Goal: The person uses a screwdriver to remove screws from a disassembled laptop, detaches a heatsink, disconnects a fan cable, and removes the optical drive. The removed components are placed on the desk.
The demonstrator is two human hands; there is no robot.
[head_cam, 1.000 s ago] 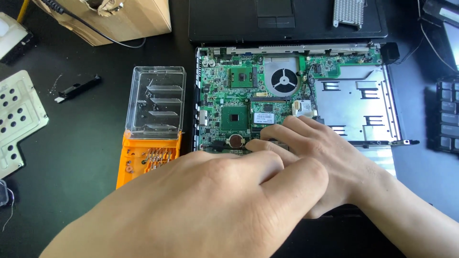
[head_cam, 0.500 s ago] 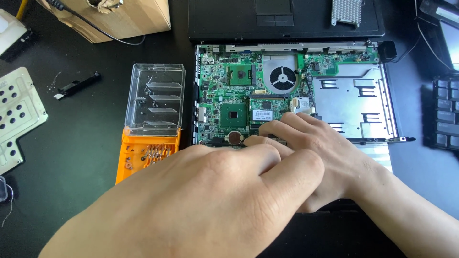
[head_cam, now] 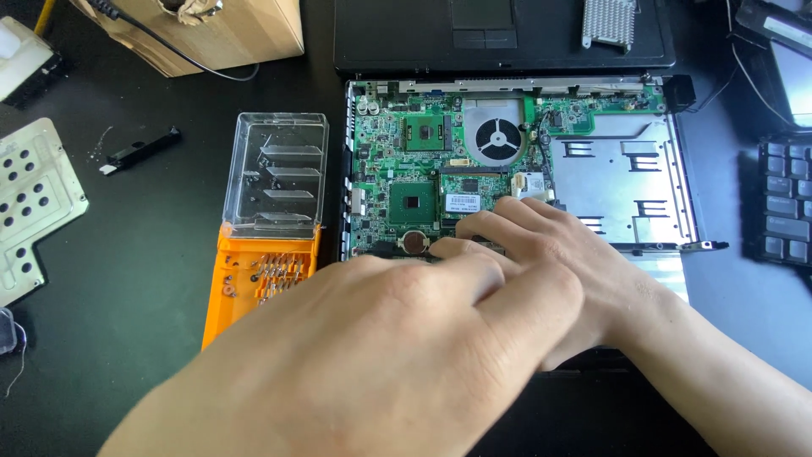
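Little is changing since the earlier frames: both hands are staying over the lower edge of the green circuit board (head_cam: 440, 178), with the fingertips creeping only slightly.

Seen from the head camera, the left hand (head_cam: 381, 355) is lying across the foreground, knuckles up, its fingers bunched together and reaching toward the board's lower edge; whether it is pinching anything cannot be told, since the fingertips are hidden behind the hand itself. The right hand (head_cam: 558, 271) is resting just beyond it, fingers curled down and pressing close together on the board near the round coin cell (head_cam: 413, 243); what they are gripping is also hidden.

That board is sitting inside the opened laptop base (head_cam: 626, 182), next to the round fan (head_cam: 496, 139). Just to the left of it, an orange bit case (head_cam: 254, 279) with a clear lid (head_cam: 275, 173) is lying open. A perforated metal plate (head_cam: 30, 203) is lying at the far left, a cardboard box (head_cam: 228, 30) at the top, a loose keyboard (head_cam: 782, 203) at the right.
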